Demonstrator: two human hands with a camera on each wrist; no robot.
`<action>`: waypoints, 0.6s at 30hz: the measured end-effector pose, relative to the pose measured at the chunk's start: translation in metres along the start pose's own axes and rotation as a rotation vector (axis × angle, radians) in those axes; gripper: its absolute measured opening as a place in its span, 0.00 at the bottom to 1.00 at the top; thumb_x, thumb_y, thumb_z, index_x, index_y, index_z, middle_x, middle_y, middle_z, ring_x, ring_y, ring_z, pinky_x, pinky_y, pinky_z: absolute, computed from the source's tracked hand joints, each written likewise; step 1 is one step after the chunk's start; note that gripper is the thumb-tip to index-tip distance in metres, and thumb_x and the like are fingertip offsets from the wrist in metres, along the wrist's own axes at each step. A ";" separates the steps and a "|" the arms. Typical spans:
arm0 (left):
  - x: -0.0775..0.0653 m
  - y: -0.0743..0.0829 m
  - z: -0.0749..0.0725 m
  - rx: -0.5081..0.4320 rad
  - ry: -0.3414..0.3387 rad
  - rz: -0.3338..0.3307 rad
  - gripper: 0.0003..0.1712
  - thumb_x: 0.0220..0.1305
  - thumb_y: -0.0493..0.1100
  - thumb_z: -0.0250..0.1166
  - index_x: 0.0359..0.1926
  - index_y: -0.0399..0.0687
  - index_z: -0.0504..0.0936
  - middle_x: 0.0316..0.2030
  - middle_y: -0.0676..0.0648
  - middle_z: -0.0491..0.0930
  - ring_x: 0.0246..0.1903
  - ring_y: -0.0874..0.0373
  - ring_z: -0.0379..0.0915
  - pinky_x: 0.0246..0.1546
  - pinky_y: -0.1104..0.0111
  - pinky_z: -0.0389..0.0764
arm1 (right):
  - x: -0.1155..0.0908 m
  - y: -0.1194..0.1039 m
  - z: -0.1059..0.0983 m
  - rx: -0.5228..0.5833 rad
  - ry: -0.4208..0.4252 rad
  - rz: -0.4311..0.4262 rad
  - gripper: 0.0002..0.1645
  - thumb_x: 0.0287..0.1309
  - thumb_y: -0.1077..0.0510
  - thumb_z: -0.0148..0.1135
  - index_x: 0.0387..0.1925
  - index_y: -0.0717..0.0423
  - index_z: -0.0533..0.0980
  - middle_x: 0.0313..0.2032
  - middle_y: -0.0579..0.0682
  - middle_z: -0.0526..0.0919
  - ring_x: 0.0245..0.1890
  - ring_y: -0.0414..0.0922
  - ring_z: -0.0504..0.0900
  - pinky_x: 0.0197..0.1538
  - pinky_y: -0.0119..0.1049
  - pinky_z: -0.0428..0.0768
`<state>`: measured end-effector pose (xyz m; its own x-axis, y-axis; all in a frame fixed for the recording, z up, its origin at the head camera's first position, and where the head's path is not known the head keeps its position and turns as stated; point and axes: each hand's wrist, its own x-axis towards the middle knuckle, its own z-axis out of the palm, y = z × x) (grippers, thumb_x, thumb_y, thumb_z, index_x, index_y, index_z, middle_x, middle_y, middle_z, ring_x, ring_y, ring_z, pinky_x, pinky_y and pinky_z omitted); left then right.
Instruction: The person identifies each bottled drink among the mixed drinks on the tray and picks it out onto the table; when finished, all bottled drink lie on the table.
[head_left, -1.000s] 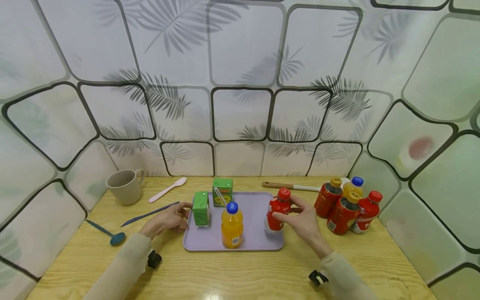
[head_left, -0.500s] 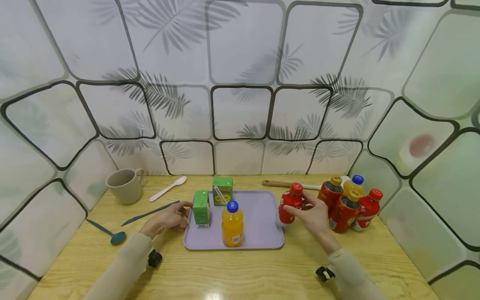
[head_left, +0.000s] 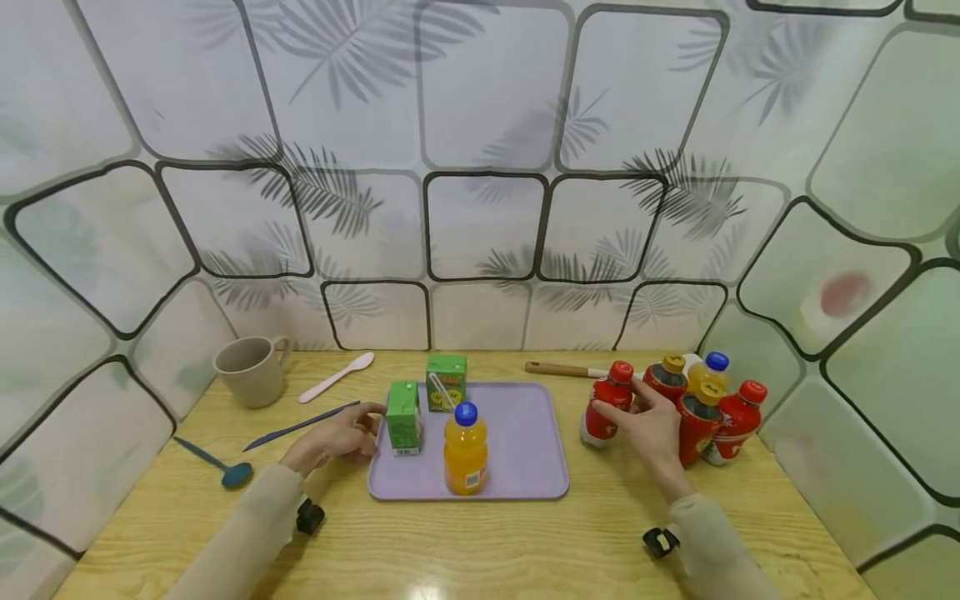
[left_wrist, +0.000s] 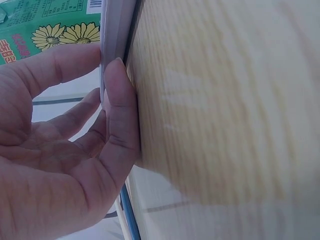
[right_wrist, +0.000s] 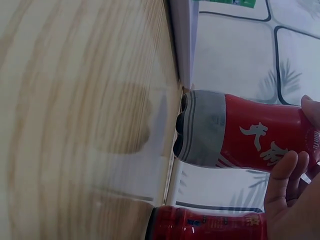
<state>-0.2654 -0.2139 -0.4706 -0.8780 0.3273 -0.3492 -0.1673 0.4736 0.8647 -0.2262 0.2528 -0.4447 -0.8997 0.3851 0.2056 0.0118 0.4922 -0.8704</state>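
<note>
Red bottle (head_left: 606,403), red cap: upright on the table (head_left: 480,542), just right of the lilac tray (head_left: 525,450), beside the bottle cluster (head_left: 701,408). Right hand (head_left: 651,425): fingers curled round the bottle's side, forearm angled in from lower right. Left hand (head_left: 337,435): relaxed, fingers straight against the tray's left edge, beside a green carton (head_left: 402,418).
</note>
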 end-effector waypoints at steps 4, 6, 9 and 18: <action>0.001 -0.001 0.000 0.001 0.001 0.000 0.44 0.48 0.27 0.65 0.69 0.40 0.62 0.45 0.40 0.67 0.36 0.53 0.70 0.31 0.65 0.80 | 0.003 0.001 -0.001 0.007 0.016 0.033 0.51 0.37 0.40 0.81 0.65 0.50 0.73 0.29 0.47 0.74 0.30 0.41 0.70 0.29 0.27 0.71; 0.000 0.000 0.000 -0.001 0.000 -0.001 0.44 0.49 0.27 0.65 0.69 0.40 0.62 0.45 0.40 0.67 0.36 0.53 0.70 0.31 0.65 0.79 | 0.005 0.001 -0.001 0.007 0.022 0.047 0.52 0.37 0.40 0.80 0.66 0.49 0.72 0.29 0.47 0.74 0.30 0.40 0.70 0.29 0.27 0.71; 0.000 0.000 0.000 0.001 0.003 -0.002 0.44 0.49 0.27 0.65 0.69 0.40 0.62 0.45 0.40 0.67 0.36 0.53 0.70 0.31 0.65 0.79 | 0.009 0.002 0.000 -0.004 0.037 0.050 0.51 0.37 0.41 0.80 0.66 0.50 0.72 0.30 0.47 0.75 0.29 0.39 0.70 0.29 0.26 0.70; 0.001 -0.001 -0.001 0.010 0.004 0.002 0.44 0.49 0.27 0.65 0.69 0.40 0.62 0.45 0.40 0.67 0.38 0.52 0.69 0.32 0.65 0.79 | 0.018 0.009 0.006 -0.036 0.088 -0.001 0.48 0.40 0.45 0.80 0.65 0.51 0.73 0.26 0.47 0.75 0.25 0.36 0.68 0.26 0.26 0.68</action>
<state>-0.2666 -0.2144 -0.4717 -0.8801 0.3252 -0.3460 -0.1609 0.4815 0.8616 -0.2446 0.2598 -0.4516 -0.8581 0.4509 0.2459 0.0283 0.5196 -0.8539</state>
